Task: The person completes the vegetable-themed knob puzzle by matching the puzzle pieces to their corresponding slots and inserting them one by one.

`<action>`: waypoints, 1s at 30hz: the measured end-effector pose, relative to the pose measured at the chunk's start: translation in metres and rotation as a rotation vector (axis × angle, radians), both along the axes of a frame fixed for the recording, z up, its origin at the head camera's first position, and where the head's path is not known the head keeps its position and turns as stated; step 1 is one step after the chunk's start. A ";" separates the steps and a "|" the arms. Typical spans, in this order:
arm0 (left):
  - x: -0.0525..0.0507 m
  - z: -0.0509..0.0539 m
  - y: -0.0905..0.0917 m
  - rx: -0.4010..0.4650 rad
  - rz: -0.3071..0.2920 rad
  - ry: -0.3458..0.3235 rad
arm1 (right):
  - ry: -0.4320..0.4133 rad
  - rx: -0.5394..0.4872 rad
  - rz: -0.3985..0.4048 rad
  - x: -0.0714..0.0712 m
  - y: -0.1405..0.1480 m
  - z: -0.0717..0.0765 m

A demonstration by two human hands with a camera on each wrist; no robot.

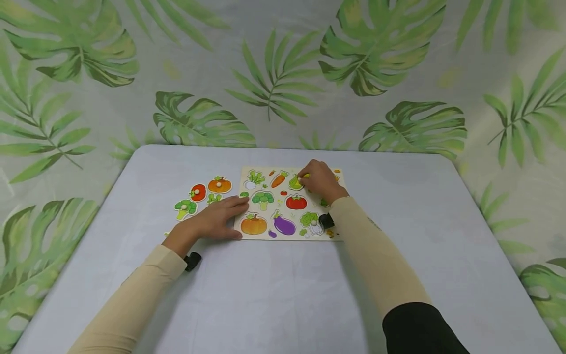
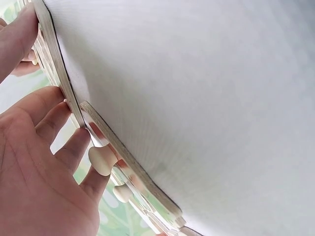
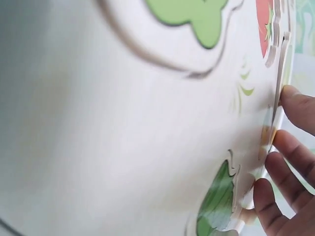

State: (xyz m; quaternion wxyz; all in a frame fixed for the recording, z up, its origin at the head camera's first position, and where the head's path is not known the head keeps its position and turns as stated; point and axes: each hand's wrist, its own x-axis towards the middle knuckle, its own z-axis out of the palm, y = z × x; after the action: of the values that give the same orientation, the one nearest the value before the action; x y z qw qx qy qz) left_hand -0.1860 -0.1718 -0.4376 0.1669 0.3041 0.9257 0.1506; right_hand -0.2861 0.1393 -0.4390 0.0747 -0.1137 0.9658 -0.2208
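On the table lies a cream puzzle board [image 1: 289,238] printed with vegetables. My left hand [image 1: 216,219] rests at its left side, fingers spread and fairly straight; in the left wrist view the thumb and fingertips touch the board's edge. Over the upper right part, my right hand [image 1: 322,179] has curled fingers, pinching a small yellow-green puzzle piece [image 1: 306,175] mostly hidden by the fingers. Beside those fingertips is a yellow-green vegetable picture [image 1: 295,182]. A cauliflower piece [image 1: 309,219] with a knob sits near its outline at the lower right.
Left of the board lie loose knobbed pieces: a pumpkin [image 1: 219,185], a tomato [image 1: 198,192], a broccoli [image 1: 185,208] and a green leafy one [image 1: 214,197], partly behind my left hand. A white cloth [image 1: 283,295] covers the table; a leaf-patterned curtain [image 1: 283,64] hangs behind.
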 end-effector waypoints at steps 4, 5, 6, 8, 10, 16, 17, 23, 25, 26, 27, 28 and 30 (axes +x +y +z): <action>-0.001 0.000 0.000 -0.005 0.005 -0.001 | -0.005 0.009 0.020 -0.001 0.000 0.001; -0.001 0.000 0.000 -0.003 0.006 -0.004 | -0.006 0.017 0.025 -0.002 0.000 0.002; 0.000 0.001 0.001 -0.003 0.008 -0.007 | -0.009 0.024 0.027 -0.001 0.000 0.003; 0.000 0.001 0.001 0.000 0.010 -0.014 | -0.013 0.044 0.035 -0.001 -0.001 0.005; 0.000 0.002 0.002 0.003 0.011 -0.015 | -0.014 0.062 0.043 -0.002 -0.001 0.006; -0.001 0.000 0.000 -0.001 0.006 -0.012 | -0.010 0.078 0.068 -0.003 0.000 0.008; -0.002 0.000 0.000 -0.006 0.004 -0.007 | -0.014 0.073 0.067 -0.003 0.000 0.008; -0.002 -0.001 -0.001 -0.007 0.006 -0.001 | -0.038 0.060 0.064 -0.006 -0.001 0.010; -0.002 -0.001 -0.001 -0.003 0.005 -0.011 | -0.042 0.068 0.074 -0.006 -0.001 0.010; -0.001 -0.001 -0.001 -0.003 0.002 -0.012 | -0.041 0.071 0.080 -0.006 0.000 0.009; -0.001 -0.001 -0.001 -0.004 0.000 -0.010 | -0.043 0.068 0.080 -0.006 0.000 0.009; -0.001 -0.001 -0.001 -0.004 -0.001 -0.011 | -0.045 0.065 0.081 -0.005 0.000 0.009; -0.001 0.000 0.000 -0.007 0.000 -0.009 | -0.045 0.054 0.071 -0.005 0.000 0.009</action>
State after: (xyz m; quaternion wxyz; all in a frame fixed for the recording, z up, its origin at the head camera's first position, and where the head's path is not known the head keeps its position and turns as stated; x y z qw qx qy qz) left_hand -0.1872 -0.1722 -0.4378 0.1721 0.3029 0.9255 0.1485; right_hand -0.2909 0.1395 -0.4296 0.1075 -0.1406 0.9648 -0.1944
